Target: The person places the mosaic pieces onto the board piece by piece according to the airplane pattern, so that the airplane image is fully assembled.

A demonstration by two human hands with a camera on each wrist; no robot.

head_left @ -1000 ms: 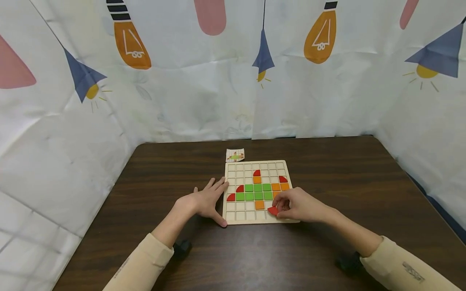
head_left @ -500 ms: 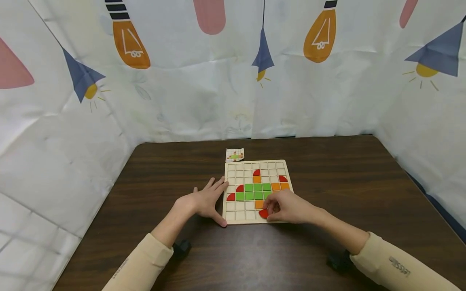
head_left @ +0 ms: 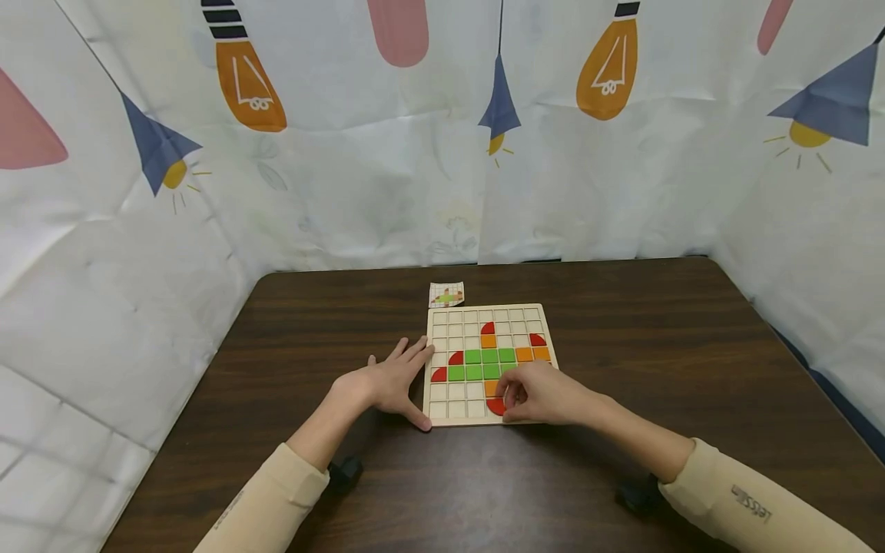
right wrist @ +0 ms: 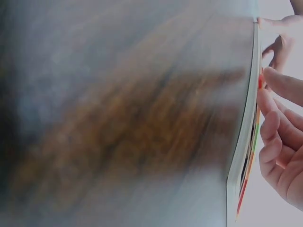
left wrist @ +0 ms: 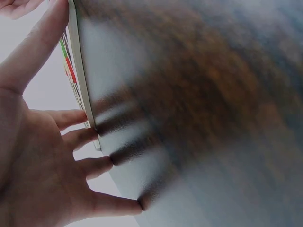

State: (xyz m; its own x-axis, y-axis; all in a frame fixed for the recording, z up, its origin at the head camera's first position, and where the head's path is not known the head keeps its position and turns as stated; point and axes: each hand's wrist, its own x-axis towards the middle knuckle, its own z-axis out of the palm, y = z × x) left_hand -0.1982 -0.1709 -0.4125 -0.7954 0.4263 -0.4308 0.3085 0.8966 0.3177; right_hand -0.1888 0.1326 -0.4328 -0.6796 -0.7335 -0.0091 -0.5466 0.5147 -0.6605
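A pale wooden grid board (head_left: pixel 456 410) lies on the table, bearing green tiles (head_left: pixel 473 372), orange tiles (head_left: pixel 488 341) and red quarter-round tiles (head_left: pixel 439 375). Over its front row, my right hand (head_left: pixel 546 393) pinches a red quarter-round tile (head_left: pixel 495 406) between thumb and fingers, just below a lone orange tile. In the right wrist view, this red tile (right wrist: pixel 260 81) shows at the fingertips, close on the board. My left hand (head_left: pixel 387 385) rests with spread fingers along the board's left edge, its thumb at the front left corner. The right hand hides some tiles behind it.
Behind the board lies a small pattern card (head_left: pixel 445 295) with a coloured grid picture. Dark wood-grain table (head_left: pixel 332 307) surrounds the board. A white printed curtain (head_left: pixel 387 192) hangs at the back and sides.
My right hand has moved left along the board's front row with the red quarter-round tile, from the right of the orange tile to just below it. My left hand has stayed still.
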